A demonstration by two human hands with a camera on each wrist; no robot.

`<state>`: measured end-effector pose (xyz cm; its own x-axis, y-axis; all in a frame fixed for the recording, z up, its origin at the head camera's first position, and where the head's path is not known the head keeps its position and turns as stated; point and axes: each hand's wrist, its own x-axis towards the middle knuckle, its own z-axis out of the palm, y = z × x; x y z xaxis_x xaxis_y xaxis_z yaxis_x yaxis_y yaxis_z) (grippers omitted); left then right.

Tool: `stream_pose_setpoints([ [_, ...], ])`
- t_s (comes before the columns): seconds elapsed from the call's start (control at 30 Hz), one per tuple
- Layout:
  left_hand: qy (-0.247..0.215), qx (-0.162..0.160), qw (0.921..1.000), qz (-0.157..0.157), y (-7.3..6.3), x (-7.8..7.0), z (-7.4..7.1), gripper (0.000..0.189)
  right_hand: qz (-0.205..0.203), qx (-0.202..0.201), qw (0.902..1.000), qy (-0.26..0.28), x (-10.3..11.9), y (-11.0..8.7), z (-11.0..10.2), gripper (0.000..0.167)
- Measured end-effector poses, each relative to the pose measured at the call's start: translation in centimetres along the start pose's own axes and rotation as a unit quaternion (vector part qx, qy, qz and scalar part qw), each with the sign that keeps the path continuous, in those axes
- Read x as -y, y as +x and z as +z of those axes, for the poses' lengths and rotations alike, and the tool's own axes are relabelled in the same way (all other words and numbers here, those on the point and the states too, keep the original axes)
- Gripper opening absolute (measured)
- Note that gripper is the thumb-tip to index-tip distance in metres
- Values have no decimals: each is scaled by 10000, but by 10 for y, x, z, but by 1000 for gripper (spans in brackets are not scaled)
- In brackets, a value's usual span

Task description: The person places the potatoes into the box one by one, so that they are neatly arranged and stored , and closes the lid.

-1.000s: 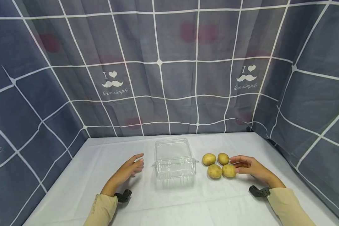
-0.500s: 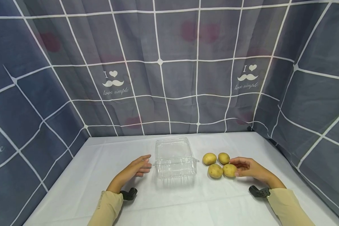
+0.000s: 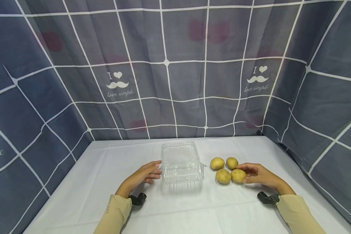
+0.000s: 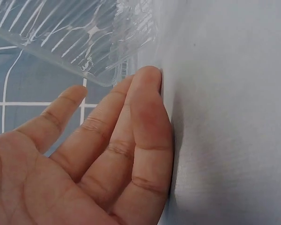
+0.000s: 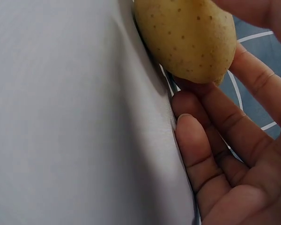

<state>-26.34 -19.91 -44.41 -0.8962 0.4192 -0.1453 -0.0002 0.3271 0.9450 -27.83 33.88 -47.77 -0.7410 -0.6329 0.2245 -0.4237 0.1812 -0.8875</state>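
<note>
A clear plastic clamshell container (image 3: 182, 174) stands on the white table, its lid (image 3: 179, 152) raised toward the back. My left hand (image 3: 142, 175) is at the container's left side, fingers extended and fingertips right by its wall. Its outer edge lies along the tablecloth in the left wrist view. Several yellow potatoes sit in a cluster right of the container. My right hand (image 3: 261, 176) holds the near right potato (image 3: 238, 175) between thumb and fingers. That potato (image 5: 187, 42) is close over the cloth in the right wrist view, with the outer fingers curled below it.
The other potatoes are one at near left (image 3: 223, 176), one at far left (image 3: 217, 163) and one at far right (image 3: 232, 163). Grey checked curtains (image 3: 181, 81) enclose the table (image 3: 193, 211) at the back and sides. Each wrist wears a black camera strap (image 3: 138, 199).
My left hand has moved right, up to the container's side. My right thumb and fingers have closed in around the near right potato. The container and potatoes stay in place.
</note>
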Motion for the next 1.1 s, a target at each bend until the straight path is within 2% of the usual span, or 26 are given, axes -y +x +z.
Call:
stream_pose_setpoints([
  [0.4, -122, -11, 9997, -200, 5, -3, 5, 72, -27, -95, 9999, -84, 0, 2, 0, 46],
  [0.6, -59, 111, 9998, -120, 4, -2, 4, 73, -62, -154, 9997, -162, 0, 3, -1, 45],
  [0.9, -41, 226, 9997, 0, -2, -5, 5, 75, 125, -321, 9992, -184, -3, -1, 1, 43],
  [1.1, -91, 441, 9989, 151, -3, -3, 2, 76, 143, -503, 9983, -251, -3, -4, 5, 43],
])
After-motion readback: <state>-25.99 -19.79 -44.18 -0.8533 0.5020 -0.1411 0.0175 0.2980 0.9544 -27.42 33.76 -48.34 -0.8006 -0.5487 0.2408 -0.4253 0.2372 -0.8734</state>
